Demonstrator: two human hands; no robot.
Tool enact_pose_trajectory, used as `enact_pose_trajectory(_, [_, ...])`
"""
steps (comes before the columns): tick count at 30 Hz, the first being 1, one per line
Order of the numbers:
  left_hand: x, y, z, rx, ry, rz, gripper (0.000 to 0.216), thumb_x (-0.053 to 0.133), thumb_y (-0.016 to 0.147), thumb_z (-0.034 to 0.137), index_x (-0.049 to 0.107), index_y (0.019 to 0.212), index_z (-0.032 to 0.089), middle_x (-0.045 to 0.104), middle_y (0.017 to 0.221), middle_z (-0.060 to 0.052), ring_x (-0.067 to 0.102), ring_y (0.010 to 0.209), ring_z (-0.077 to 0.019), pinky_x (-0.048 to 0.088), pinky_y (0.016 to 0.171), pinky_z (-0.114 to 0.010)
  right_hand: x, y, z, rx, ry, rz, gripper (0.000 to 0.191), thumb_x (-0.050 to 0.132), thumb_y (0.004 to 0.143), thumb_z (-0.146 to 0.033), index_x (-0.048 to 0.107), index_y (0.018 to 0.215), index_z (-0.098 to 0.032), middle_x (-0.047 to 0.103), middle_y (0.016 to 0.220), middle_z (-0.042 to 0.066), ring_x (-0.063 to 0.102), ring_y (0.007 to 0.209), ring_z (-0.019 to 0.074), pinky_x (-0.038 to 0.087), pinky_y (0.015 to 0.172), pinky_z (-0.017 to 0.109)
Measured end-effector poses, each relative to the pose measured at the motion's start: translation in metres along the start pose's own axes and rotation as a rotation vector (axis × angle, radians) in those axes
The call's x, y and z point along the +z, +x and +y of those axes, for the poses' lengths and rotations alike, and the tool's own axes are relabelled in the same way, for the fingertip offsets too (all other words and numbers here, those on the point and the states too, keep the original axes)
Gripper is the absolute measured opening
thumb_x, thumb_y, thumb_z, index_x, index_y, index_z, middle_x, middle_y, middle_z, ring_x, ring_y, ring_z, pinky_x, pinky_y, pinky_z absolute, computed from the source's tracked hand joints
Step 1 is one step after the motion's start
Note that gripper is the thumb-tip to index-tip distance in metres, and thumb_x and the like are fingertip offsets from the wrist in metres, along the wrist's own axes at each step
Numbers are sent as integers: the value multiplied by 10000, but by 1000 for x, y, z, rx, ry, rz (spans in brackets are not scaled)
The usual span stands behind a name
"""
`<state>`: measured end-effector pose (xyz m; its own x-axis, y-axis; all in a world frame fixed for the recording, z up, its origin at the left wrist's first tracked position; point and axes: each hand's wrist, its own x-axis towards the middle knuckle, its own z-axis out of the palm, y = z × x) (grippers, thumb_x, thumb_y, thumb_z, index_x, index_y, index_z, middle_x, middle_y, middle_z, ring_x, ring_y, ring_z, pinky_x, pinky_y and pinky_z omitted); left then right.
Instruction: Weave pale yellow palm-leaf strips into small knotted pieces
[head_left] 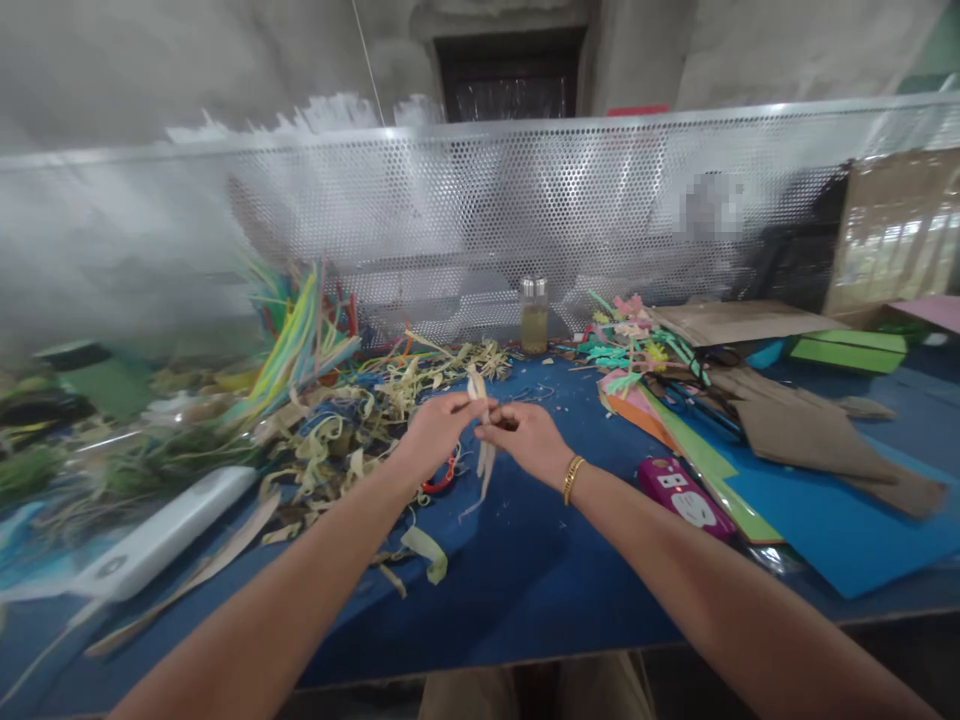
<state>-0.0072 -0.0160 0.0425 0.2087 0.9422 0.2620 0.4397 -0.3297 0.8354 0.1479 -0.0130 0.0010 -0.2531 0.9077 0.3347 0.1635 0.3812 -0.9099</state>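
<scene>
Both my hands meet over the middle of the blue table (510,580). My left hand (433,430) and my right hand (525,438) are closed in a pinch on a pale dried leaf strip (482,425), which stands up between the fingers and hangs down below them. A gold bangle (572,478) circles my right wrist. Red-handled scissors (441,482) lie on the table just under my left hand.
A heap of pale strips (360,420) and coloured sticks (300,330) lies at the left, with a white box (161,535). A small glass jar (534,316) stands by the perforated metal screen (480,210). Coloured paper sheets (825,500), cardboard (810,430) and a purple socket strip (686,497) lie at the right.
</scene>
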Motion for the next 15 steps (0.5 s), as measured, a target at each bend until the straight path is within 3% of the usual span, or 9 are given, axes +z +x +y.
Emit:
enact_pose_trajectory(3, [-12, 5, -4, -10, 112, 78, 335, 489, 836, 447, 667, 774, 171, 671, 698, -29, 608, 681, -186, 449, 662, -275, -5, -2, -6, -81, -209, 158, 335, 673, 754, -448, 642, 921, -160, 659, 847, 38, 590, 697, 134, 475, 694, 278])
enact_pose_trajectory(5, [-21, 6, -6, -11, 303, -42, 327, 480, 835, 434, 650, 714, 181, 589, 565, 0, 532, 548, -162, 389, 559, -259, -10, -3, -12, -187, -415, 285, 489, 678, 767, -447, 578, 1138, -145, 637, 1062, 96, 608, 804, 155, 486, 787, 310])
enact_pose_trajectory(7, [-27, 6, -5, -23, 387, -152, 306, 453, 840, 399, 660, 754, 191, 545, 529, 14, 488, 506, -159, 350, 516, -257, -13, -5, -18, -321, -623, 306, 551, 640, 818, -427, 503, 1270, -144, 577, 1212, 128, 591, 964, 185, 460, 886, 329])
enact_pose_trajectory(9, [-28, 4, -4, -25, 437, -192, 313, 435, 840, 388, 674, 778, 196, 583, 581, 1, 516, 552, -170, 358, 540, -260, -13, -7, -23, -398, -802, 211, 419, 537, 898, -407, 548, 1238, -162, 602, 1186, 114, 563, 1048, 206, 435, 915, 331])
enact_pose_trajectory(12, [-26, 2, -1, 15, 503, -226, 343, 426, 837, 401, 691, 752, 201, 654, 719, -30, 570, 685, -195, 383, 626, -270, -10, -9, -26, -360, -995, 52, 322, 408, 964, -372, 667, 1015, -189, 674, 960, 82, 594, 938, 207, 438, 825, 323])
enact_pose_trajectory(15, [-28, 2, 0, 1, 506, -258, 358, 426, 831, 427, 693, 749, 204, 637, 710, -28, 548, 665, -189, 367, 612, -270, -9, -9, -26, -313, -1086, 28, 291, 413, 965, -316, 683, 953, -205, 671, 874, 66, 600, 852, 193, 424, 743, 302])
